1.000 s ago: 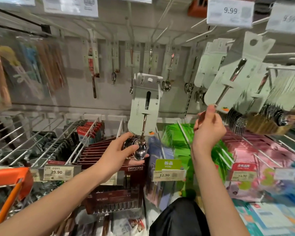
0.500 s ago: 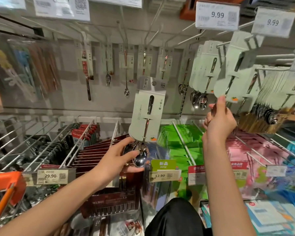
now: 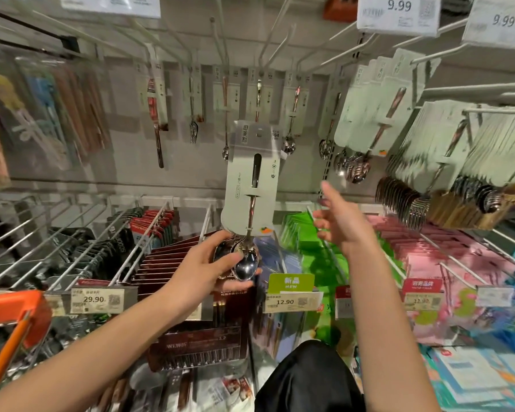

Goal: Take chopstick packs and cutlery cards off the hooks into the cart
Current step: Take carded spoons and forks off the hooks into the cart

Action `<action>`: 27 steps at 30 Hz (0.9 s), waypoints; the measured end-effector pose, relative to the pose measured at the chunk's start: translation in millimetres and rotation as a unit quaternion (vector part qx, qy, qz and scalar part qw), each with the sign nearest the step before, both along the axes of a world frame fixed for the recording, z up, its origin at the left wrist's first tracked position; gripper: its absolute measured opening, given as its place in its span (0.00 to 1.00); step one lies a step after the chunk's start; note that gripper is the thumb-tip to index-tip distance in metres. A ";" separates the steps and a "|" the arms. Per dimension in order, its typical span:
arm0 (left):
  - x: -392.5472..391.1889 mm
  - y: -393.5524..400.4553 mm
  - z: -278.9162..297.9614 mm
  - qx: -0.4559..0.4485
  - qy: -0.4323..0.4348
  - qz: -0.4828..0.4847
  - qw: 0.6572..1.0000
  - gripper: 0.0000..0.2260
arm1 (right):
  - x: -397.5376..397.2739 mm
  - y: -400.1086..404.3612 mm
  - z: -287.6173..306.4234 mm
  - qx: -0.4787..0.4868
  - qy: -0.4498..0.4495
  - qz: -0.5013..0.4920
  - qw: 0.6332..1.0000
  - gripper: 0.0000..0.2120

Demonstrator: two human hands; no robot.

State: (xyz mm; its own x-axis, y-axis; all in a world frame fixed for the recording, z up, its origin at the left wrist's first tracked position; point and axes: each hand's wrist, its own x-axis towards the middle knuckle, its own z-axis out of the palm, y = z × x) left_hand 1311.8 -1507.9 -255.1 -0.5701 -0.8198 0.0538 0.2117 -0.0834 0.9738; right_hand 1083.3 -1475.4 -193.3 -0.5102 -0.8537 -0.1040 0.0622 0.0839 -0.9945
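Left hand [image 3: 202,272] gripping spoon bowls of the cutlery card [image 3: 250,179], held up free of the hooks. Right hand [image 3: 344,224] empty, fingers loose, maybe reaching. Thin bendy card, heavy slippery spoons below. Best held at the spoon end.

Cutlery cards [image 3: 366,114] on wire hooks [image 3: 446,52]

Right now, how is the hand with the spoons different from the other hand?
The left hand grips spoon cards by the spoon bowls; the right hand holds nothing. The left hand's fingers curl round the spoons, while the right hand's fingers are loosely spread, one pointing up. The left hand sits lower, above the red chopstick packs; the right hand reaches higher towards the hanging spoons. Both are bare and stretched out towards the shelf.
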 end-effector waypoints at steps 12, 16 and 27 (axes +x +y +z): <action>5.6 -2.9 1.8 -0.016 0.028 0.012 0.999 0.20 | 71.5 -7.5 -12.6 0.010 0.188 0.208 0.960 0.05; 6.7 -2.9 3.0 -0.007 0.041 0.010 0.999 0.20 | 72.0 -7.7 -13.3 -0.026 0.168 0.187 0.967 0.04; 7.2 -5.0 4.7 0.037 0.051 0.077 0.995 0.16 | 45.2 -0.7 0.3 -0.219 0.145 0.026 0.965 0.03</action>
State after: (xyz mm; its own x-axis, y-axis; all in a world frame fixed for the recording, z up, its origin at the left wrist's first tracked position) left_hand 1319.0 -1513.0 -250.4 -0.4314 -0.9012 0.0417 0.3247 -0.1119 0.9392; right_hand 1128.5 -1476.1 -193.0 -0.4188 -0.8089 0.4126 -0.2174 -0.3518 -0.9105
